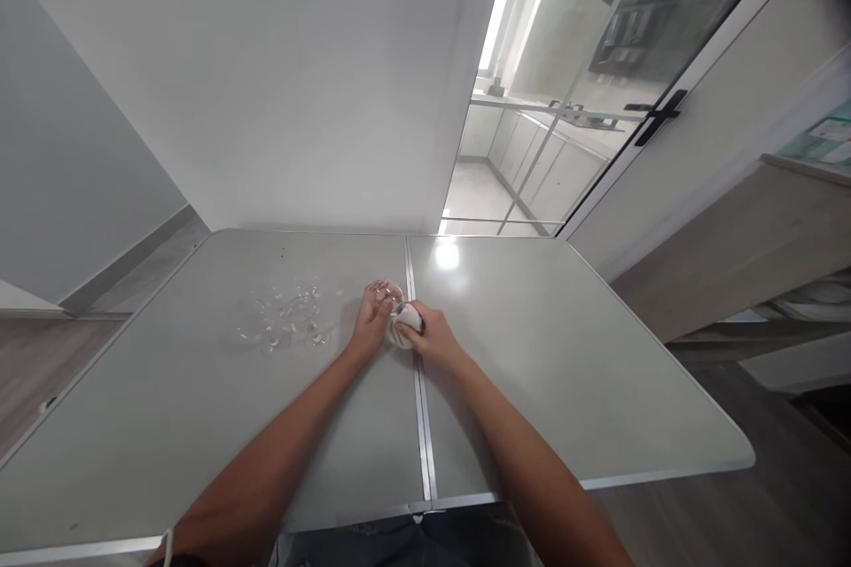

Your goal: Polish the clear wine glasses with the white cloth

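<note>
My left hand (370, 319) is closed around a small clear glass (392, 293) near the middle seam of the grey folding table (199, 425). My right hand (429, 335) is closed on a white cloth (407, 320) and presses it against the glass. Both hands meet just above the table top. To the left of my left hand, several other clear glasses (287, 320) stand in a loose group on the table.
A metal seam (420, 407) runs down the table's middle. A white wall stands behind the table. A glass door with a black handle (657, 117) is at the back right. A wooden counter (745, 248) lies to the right.
</note>
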Tool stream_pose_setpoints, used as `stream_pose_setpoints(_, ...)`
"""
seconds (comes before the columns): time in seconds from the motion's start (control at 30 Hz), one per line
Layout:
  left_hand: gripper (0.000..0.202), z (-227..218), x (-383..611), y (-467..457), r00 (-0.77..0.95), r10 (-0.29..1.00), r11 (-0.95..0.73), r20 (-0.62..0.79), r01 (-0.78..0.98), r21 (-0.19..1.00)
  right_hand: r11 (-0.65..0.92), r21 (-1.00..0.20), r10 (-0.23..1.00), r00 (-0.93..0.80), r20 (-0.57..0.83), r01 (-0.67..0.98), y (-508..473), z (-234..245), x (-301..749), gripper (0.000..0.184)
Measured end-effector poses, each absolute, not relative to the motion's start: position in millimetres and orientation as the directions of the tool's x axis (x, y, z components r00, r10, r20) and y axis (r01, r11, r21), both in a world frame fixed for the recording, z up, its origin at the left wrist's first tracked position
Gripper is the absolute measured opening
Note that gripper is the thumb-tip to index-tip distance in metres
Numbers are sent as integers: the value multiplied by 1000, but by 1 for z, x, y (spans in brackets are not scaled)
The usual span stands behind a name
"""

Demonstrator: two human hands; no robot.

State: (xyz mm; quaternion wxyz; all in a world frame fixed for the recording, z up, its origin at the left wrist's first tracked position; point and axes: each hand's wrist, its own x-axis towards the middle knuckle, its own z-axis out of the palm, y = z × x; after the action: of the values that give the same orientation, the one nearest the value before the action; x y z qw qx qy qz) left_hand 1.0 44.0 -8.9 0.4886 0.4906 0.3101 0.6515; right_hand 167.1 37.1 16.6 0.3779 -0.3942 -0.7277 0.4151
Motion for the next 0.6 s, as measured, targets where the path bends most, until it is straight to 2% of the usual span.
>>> stream_pose_setpoints(0.03, 51, -8, 2, 45, -47, 938, -338, 343, -336, 879, 449, -816, 867, -400, 298, 365, 38, 15, 168, 32)
stream_pose_setpoints(0.1, 53, -6, 2, 46, -43, 940, -332, 338, -340, 880, 559, -675, 822, -426, 378, 481, 39, 14, 169, 31)
stream_pose_setpoints(0.13, 54, -5, 3, 46, -36, 945, -318, 325, -339, 886, 574, -650, 814, -435, 385, 498, 39, 14, 170, 30)
stream_pose_setpoints(0.2, 52, -5, 3, 44, -30, 956, -284, 291, -333, 899, 531, -709, 835, -430, 343, 464, 40, 14, 170, 30)
stream_pose_setpoints(0.27, 50, -5, 2, 43, -25, 967, -245, 252, -332, 911, 387, -872, 881, -399, 254, 300, 41, 15, 170, 34)
stream_pose_setpoints(0.33, 49, -7, 1, 42, -14, 974, -218, 227, -344, 913, 146, -989, 898, -424, 117, 37, 41, 15, 168, 40)
stream_pose_setpoints(0.4, 51, -9, 1, 42, 10, 974, -209, 228, -362, 908, -77, -987, 865, -502, 4, -140, 42, 14, 168, 44)
stream_pose_setpoints(0.43, 53, -10, 0, 42, 22, 972, -211, 235, -370, 905, -117, -980, 854, -520, -16, -162, 42, 14, 168, 45)
stream_pose_setpoints(0.47, 54, -10, 0, 43, 23, 970, -218, 244, -374, 902, -90, -986, 859, -513, -5, -140, 43, 14, 169, 44)
stream_pose_setpoints(0.53, 54, -8, 0, 44, 2, 965, -245, 264, -363, 899, 138, -990, 893, -436, 117, 18, 44, 14, 171, 40)
stream_pose_setpoints(0.6, 53, -5, 0, 44, -22, 957, -280, 289, -336, 899, 395, -884, 880, -381, 285, 249, 44, 13, 173, 36)
